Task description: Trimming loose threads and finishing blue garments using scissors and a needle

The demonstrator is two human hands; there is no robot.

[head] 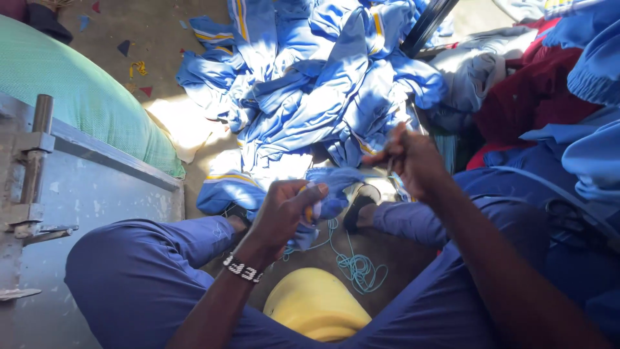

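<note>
Left hand, just below centre, closed in a fist around a bunched piece of blue cloth, thumb pressed over the fold; something small and orange-yellow barely showing between the fingers, too small to identify. Beaded black-and-white bracelet on that wrist, toward 7 o'clock from the hand.

Right hand, toward 2 o'clock from the left hand, fingers pinched together near the far end of the same cloth; a thin dark thing between the fingertips, possibly a needle, cannot tell for certain. Hands close, not touching, the cloth stretched between them.

Light blue thread hanging down from the cloth at 6 o'clock, gathered in a loose tangle on the ground between the knees. Yellow rounded seat below that, at the bottom edge. Blue trouser legs spread to either side.

Large heap of blue garments with yellow stripes at 12 o'clock, partly in bright sun. Dark red cloth at 2 o'clock beside more blue fabric. Green woven sack at 10 o'clock, resting behind a grey metal frame with a bolt at 9 o'clock. Dark sandal just right of the left hand, on the ground.
</note>
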